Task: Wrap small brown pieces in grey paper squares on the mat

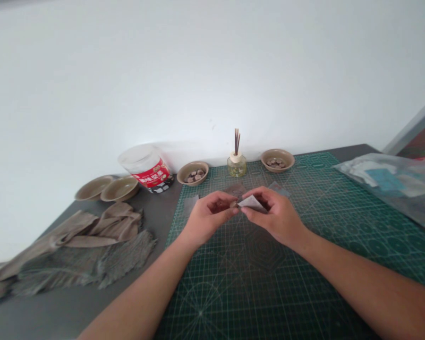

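Above the green cutting mat (212, 283), my two hands meet almost fingertip to fingertip. My left hand (210, 212) pinches a small brown piece (233, 204), mostly covered by the fingers. In my right hand (274, 210) is a small whitish paper-like packet (253, 203), its pointed end toward the left fingers. The brown piece and the packet's tip are very close; whether they touch I cannot tell. Behind the hands lie a clear plastic bag (190, 204) on the left and another clear bag (279, 189) on the right, both partly hidden.
Along the wall stand a bowl of brown discs (182, 177), a reed diffuser (236, 166) and a second bowl of discs (286, 163). At left are a plastic jar (150, 172), two nested-looking bowls (120, 189) and a crumpled cloth (92, 245). A large plastic bag (393, 179) lies right.
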Action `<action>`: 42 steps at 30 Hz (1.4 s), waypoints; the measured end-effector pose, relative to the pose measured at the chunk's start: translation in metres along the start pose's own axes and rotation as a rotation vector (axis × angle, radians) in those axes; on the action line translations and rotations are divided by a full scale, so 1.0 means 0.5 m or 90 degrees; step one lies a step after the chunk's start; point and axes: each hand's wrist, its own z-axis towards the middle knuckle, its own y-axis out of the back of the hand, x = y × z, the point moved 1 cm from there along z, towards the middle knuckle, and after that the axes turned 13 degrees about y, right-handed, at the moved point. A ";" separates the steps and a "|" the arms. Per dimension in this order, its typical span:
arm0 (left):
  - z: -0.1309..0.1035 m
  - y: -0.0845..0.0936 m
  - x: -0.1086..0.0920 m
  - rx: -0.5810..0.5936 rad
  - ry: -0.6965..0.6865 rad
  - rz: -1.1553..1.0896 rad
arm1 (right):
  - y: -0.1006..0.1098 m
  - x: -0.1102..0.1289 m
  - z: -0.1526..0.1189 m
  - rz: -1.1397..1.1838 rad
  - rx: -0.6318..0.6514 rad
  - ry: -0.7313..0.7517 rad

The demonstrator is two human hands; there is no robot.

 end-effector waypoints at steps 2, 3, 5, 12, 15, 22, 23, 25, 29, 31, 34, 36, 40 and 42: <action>0.000 0.000 0.000 -0.002 0.005 -0.002 | 0.003 0.004 0.001 -0.042 0.026 0.009; 0.000 0.000 0.000 -0.001 0.006 -0.006 | 0.005 0.006 0.002 -0.059 0.040 0.016; 0.001 0.000 0.001 0.000 0.004 -0.007 | 0.007 0.010 0.004 -0.074 0.060 0.036; 0.003 0.003 0.003 -0.012 -0.005 0.017 | 0.002 0.010 0.005 -0.090 0.072 0.098; 0.003 0.004 0.001 -0.014 -0.006 0.027 | -0.002 0.004 0.000 -0.125 0.061 0.093; -0.002 0.003 0.002 0.022 -0.012 0.103 | 0.001 -0.005 -0.001 -0.121 0.065 0.095; -0.002 0.002 0.003 0.021 -0.012 0.111 | 0.002 -0.005 0.000 -0.121 0.063 0.103; -0.002 0.002 0.004 0.017 -0.011 0.111 | 0.003 -0.004 0.001 -0.126 0.059 0.121; -0.001 0.001 0.005 0.009 -0.020 0.103 | 0.004 -0.006 0.003 -0.156 0.071 0.134; -0.001 0.001 0.004 0.001 -0.027 0.111 | 0.003 -0.007 0.002 -0.170 0.079 0.147; -0.002 0.000 0.000 -0.014 -0.038 0.132 | 0.002 -0.008 0.000 -0.191 0.081 0.177; -0.003 0.000 -0.003 -0.026 -0.047 0.148 | 0.003 -0.008 0.000 -0.210 0.084 0.188; -0.004 0.000 -0.003 -0.036 -0.059 0.167 | 0.004 -0.010 0.000 -0.255 0.100 0.190; -0.003 0.000 0.000 -0.036 -0.068 0.178 | 0.005 -0.010 -0.001 -0.261 0.100 0.192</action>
